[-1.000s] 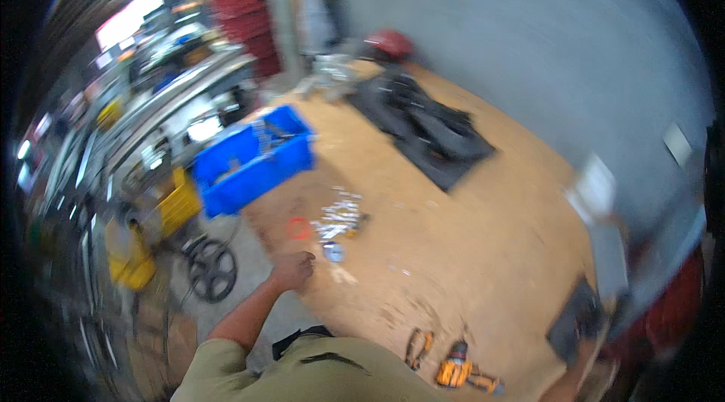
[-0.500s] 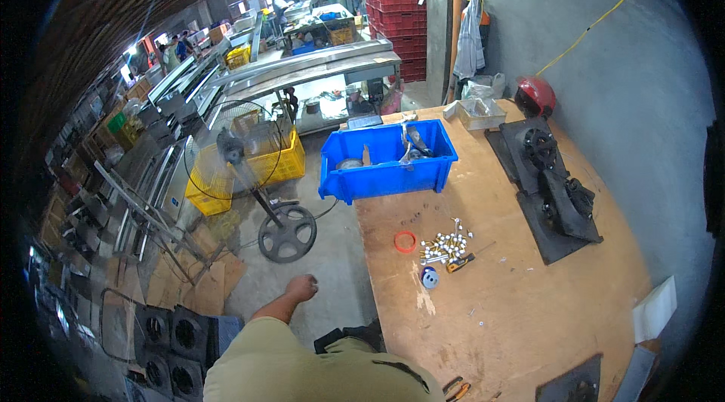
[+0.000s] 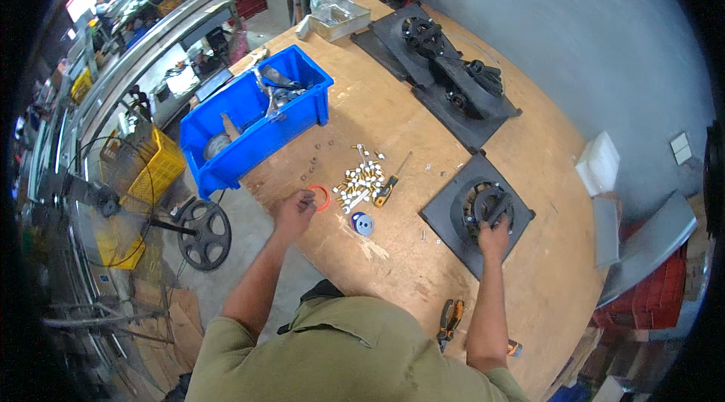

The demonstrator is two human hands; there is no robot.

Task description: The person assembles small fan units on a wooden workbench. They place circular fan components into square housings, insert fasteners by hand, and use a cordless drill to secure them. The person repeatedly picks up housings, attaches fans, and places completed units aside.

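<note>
Left hand, left edge of table: fingers curled, grip unclear | right hand on black plate, likely steadying: pinch unclear

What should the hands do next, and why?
Maybe the left hand could pick up the red ring. Its fingertips are right by the ring's edge, though I can't tell if they touch, and the right hand is busy at the black part.
</note>
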